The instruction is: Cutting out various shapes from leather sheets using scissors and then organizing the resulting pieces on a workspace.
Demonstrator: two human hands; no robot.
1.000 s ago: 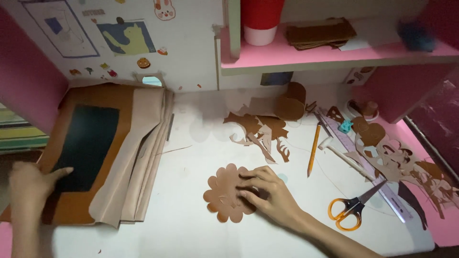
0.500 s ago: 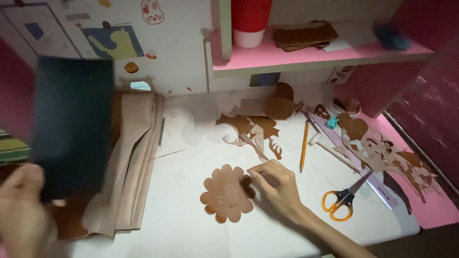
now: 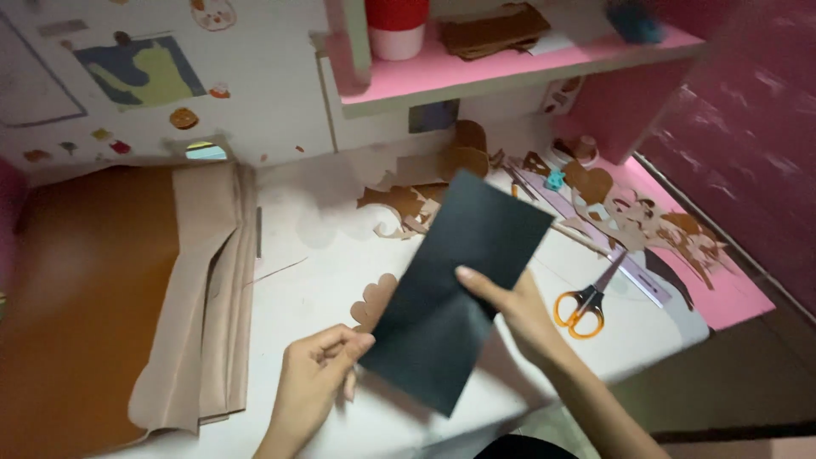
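Both hands, left hand (image 3: 316, 374) and right hand (image 3: 518, 310), pinch a black sheet (image 3: 455, 285) above the counter (image 3: 314, 246); fingers should grip opposite edges evenly.

A dark rectangular paper sheet (image 3: 455, 289), flat, tilted, held above the desk.

Both forearms reach forward, the left hand (image 3: 316, 384) with fingers curled in a pinching grip, the right hand (image 3: 512, 308) with thumb pressed flat.
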